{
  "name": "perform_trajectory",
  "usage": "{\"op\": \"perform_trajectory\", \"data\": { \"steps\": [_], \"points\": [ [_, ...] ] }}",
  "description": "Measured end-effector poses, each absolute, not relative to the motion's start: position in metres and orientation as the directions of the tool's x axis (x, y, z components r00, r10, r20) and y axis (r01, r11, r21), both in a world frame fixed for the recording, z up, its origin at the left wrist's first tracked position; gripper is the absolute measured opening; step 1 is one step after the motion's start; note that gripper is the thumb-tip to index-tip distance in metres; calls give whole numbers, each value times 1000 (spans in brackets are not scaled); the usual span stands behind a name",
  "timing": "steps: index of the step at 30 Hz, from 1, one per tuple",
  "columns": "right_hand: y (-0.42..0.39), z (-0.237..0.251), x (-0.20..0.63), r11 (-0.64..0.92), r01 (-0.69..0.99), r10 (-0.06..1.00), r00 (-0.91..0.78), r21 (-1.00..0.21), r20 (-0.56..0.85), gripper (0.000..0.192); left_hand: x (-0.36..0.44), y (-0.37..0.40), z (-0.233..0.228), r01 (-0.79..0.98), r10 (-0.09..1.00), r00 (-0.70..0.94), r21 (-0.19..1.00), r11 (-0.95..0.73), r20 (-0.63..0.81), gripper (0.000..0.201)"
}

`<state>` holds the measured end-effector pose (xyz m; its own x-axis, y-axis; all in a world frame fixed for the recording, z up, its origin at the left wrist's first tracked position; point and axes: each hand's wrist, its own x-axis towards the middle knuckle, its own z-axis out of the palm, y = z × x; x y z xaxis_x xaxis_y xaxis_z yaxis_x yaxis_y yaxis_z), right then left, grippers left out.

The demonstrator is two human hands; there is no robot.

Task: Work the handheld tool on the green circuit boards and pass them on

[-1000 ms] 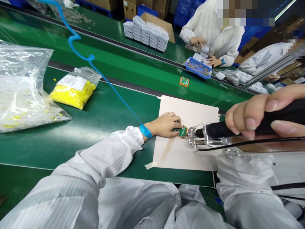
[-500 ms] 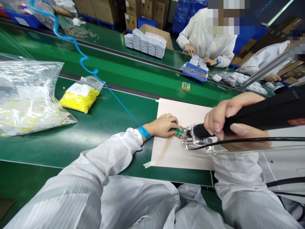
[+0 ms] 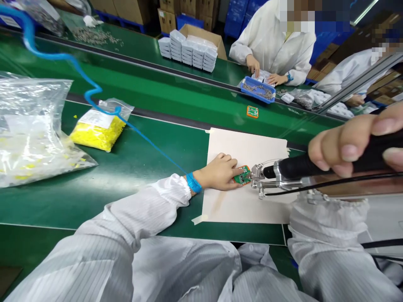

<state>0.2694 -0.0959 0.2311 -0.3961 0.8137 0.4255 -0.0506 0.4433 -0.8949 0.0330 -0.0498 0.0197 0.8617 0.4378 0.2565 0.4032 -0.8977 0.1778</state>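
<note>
My left hand lies on a sheet of paper, with its thumb and forefinger gripping the left side of a small green circuit board edged in orange. A blue wrist strap with a coiled cord is around that wrist. My right hand is wrapped round the black body of a power screwdriver, which lies slanted across the view from the right. Its metal nose is at the board's right edge; whether the tip touches the board I cannot tell.
A bag of yellow parts and a larger clear bag lie to the left. Another circuit board rests on the green belt ahead. Across it, a co-worker works by a blue tray and stacked white cases.
The screwdriver and my right hand have shifted right and look larger. My left hand and the board have moved slightly right too. The view itself has shifted a little.
</note>
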Motion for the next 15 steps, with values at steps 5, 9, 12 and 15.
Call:
{"op": "perform_trajectory", "data": {
  "steps": [5,9,12,15],
  "points": [
    [-87,215,245,530,-71,734,-461,-845,499,19,37,-54,20,434,492,838,259,-863,237,59],
    [-88,214,245,512,-46,745,-473,-857,470,16,38,-52,21,435,518,824,327,-839,231,56],
    [-89,213,242,518,-87,741,-451,-851,497,17,38,-52,21,436,519,825,330,-837,226,55],
    [-89,212,239,525,-132,720,-459,-841,521,19,37,-52,21,441,515,829,310,-842,220,54]
  ]
}}
